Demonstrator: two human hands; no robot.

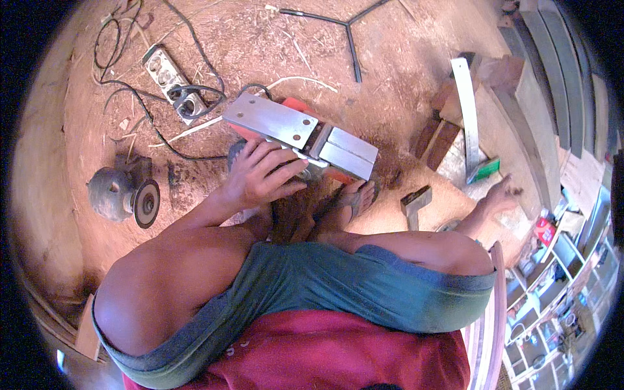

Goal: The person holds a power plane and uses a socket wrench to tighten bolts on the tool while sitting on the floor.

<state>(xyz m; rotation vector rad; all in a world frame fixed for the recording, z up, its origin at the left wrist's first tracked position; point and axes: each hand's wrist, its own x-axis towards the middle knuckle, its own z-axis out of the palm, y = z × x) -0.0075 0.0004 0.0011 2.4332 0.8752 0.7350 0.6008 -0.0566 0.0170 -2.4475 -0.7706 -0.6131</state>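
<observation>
An electric hand planer (270, 120) with an orange body lies upside down in front of me, its flat metal sole facing up. My left hand (263, 172) is closed on its near side, fingers bent over the edge. Off to the right, my right hand (499, 197) reaches low with its fingers apart, holding nothing that I can see. Just beyond it lies a try square with a green stock (485, 170) and a long metal blade (466, 107). A metal-headed tool (416, 200) rests between my foot and my right arm.
At left stands a bench grinder (120, 192) with a round wheel. A power strip (172, 84) and tangled black cables lie beyond it. A three-armed black rod piece (349, 26) is far ahead. Wood pieces (513, 75) and a compartmented rack (565, 253) stand at right.
</observation>
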